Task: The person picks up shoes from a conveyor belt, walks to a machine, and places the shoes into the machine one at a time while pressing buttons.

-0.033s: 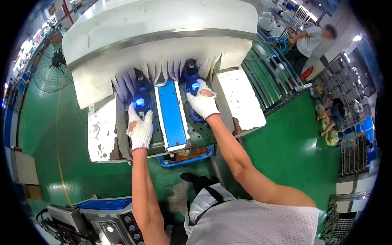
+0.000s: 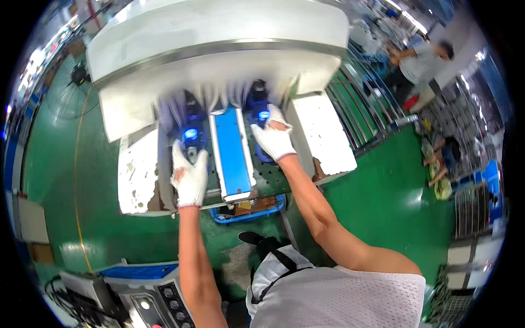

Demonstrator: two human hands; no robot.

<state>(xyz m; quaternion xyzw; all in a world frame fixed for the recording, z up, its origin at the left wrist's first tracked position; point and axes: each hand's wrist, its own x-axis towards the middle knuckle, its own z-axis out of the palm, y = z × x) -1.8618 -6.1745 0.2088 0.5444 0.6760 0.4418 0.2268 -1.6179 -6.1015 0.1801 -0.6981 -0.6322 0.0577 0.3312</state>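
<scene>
Two blue shoe-shaped pieces with dark tops lie in the machine's front opening: the left piece [image 2: 191, 134] and the right piece [image 2: 261, 116]. A bright blue glow falls on each. My left hand [image 2: 190, 177], in a white knitted glove, is at the near end of the left piece, thumb and fingers apart. My right hand [image 2: 274, 139], gloved alike, lies along the right side of the right piece with its thumb spread from the fingers. Whether either palm presses on its piece is hard to tell. A blue strip [image 2: 232, 156] with white edges runs between the pieces.
The white machine hood [image 2: 219, 33] has hanging flaps. White side blocks [image 2: 322, 136] flank its opening. Below sits a blue crate [image 2: 221, 218]. A control panel [image 2: 158, 306] stands near left, a metal rack [image 2: 363, 109] at right. Other people are at far right.
My left hand has drawn slightly nearer to me, away from the left piece. My right hand stays beside the right piece. The whole view has shifted a little.
</scene>
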